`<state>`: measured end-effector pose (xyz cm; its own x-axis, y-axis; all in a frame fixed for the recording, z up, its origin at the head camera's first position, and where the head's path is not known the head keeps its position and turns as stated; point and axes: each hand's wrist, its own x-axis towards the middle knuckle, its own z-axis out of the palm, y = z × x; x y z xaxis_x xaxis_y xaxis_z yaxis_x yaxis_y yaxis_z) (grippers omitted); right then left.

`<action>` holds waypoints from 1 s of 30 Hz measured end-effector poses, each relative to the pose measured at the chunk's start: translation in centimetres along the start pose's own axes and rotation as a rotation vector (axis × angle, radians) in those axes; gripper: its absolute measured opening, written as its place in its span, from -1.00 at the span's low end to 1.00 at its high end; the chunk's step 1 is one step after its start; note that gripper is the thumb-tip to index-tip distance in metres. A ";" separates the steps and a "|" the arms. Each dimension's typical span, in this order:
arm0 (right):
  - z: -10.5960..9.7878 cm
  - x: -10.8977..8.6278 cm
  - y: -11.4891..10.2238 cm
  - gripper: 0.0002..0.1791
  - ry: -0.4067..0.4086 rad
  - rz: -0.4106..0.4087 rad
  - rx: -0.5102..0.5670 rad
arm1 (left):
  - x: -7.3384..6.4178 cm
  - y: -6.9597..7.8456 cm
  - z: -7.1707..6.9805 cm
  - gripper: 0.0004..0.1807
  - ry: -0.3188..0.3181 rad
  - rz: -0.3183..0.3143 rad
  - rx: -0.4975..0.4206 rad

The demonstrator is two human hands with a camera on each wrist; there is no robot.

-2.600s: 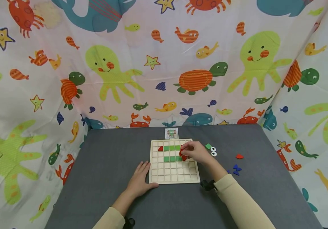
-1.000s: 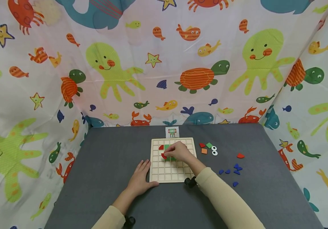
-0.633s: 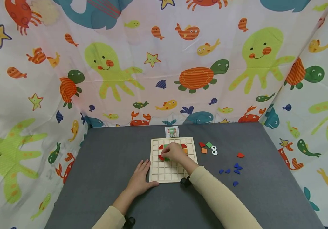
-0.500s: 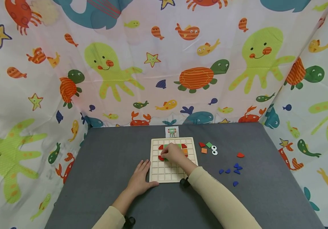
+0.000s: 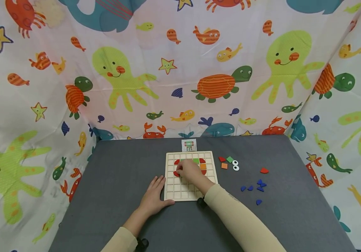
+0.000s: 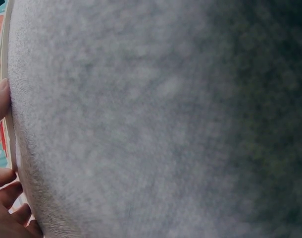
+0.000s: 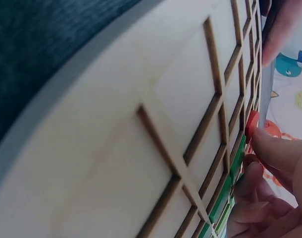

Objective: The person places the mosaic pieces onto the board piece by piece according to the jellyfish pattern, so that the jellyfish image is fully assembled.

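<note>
A pale wooden grid board (image 5: 174, 190) lies on the table, with red, green and orange pieces set in its upper cells. My right hand (image 5: 190, 171) is over the left end of this pattern, its thumb and curled fingers at a red rounded piece (image 5: 176, 173). In the right wrist view the thumb tip touches that red piece (image 7: 252, 125), beside a row of green squares (image 7: 221, 198). My left hand (image 5: 152, 196) rests with spread fingers along the board's left side, thumb at the lower corner. An orange square (image 5: 203, 166) sits between red pieces on the pattern's right.
A small patterned card (image 5: 189, 145) lies behind the board. To the right are a green square (image 5: 229, 159), an orange square (image 5: 224, 166), two white rings (image 5: 235, 165), red pieces (image 5: 264, 170) and several blue pieces (image 5: 260, 189). A printed cloth (image 5: 168, 87) hangs behind the table.
My right hand has moved left across the board and brought the red piece into the pattern's lower left corner. In the last half second it has barely shifted. The left hand stays put.
</note>
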<state>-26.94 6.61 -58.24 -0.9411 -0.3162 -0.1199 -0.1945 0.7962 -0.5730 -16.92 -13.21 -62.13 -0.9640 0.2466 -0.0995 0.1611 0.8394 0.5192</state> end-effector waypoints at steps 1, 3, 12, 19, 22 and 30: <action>0.0 0.0 0.1 -0.93 0.005 -0.005 0.003 | 0.0 0.0 0.0 0.18 -0.001 -0.001 0.000; 0.0 -0.1 0.2 -0.93 0.015 -0.014 0.017 | 0.0 0.0 0.0 0.18 -0.001 -0.003 0.002; -0.7 -1.0 0.8 -0.80 0.007 -0.025 0.166 | -0.1 0.0 0.0 0.18 0.003 -0.007 0.007; -2.8 -2.6 0.6 -0.77 0.066 -0.076 0.260 | -0.1 0.1 0.0 0.19 0.001 -0.015 0.010; -3.7 -3.2 0.7 -0.80 0.100 -0.075 0.275 | -0.1 0.1 0.0 0.18 0.001 -0.015 0.007; -6.2 -4.7 1.6 -0.85 0.164 -0.025 0.333 | -0.1 0.2 0.0 0.19 -0.002 -0.020 0.000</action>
<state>-24.52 12.60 -53.52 -0.9742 -0.2252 0.0136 -0.1430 0.5694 -0.8095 -16.81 -13.10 -62.03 -0.9666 0.2304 -0.1120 0.1413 0.8442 0.5171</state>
